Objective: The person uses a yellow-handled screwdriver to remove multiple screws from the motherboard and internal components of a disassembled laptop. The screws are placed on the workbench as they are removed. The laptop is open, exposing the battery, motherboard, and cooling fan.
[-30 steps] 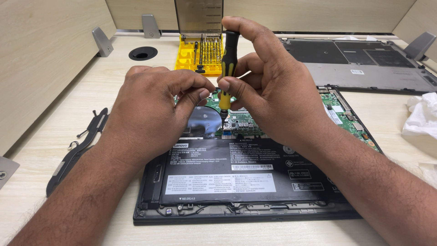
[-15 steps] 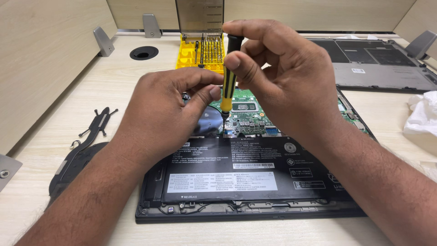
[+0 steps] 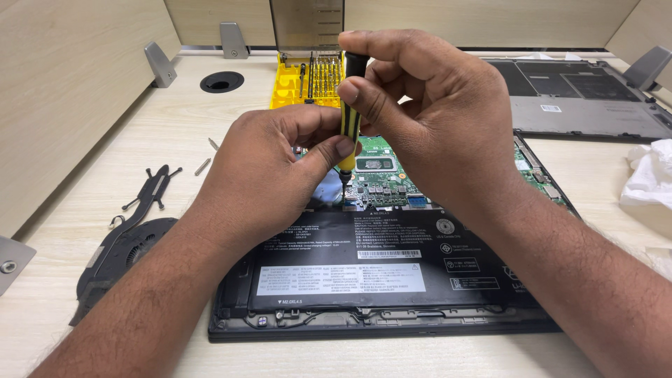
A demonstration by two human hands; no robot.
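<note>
Pale wood desk [image 3: 175, 140], partition walls around. Opened laptop [image 3: 392, 280] lies base-up at centre, black battery [image 3: 371, 259] toward the person, green circuit board [image 3: 381, 175] beyond it. Detached grey bottom cover [image 3: 581, 98] at back right. Removed fan with heat pipe [image 3: 126, 238] left of laptop. Yellow bit case [image 3: 297, 87] behind the hands. Right hand [image 3: 434, 119] pinches the yellow-black screwdriver [image 3: 348, 126] upright, tip on the board. Left hand [image 3: 269, 171] curled, fingertips steadying the shaft. Two loose bits [image 3: 204, 162] on desk, left.
</note>
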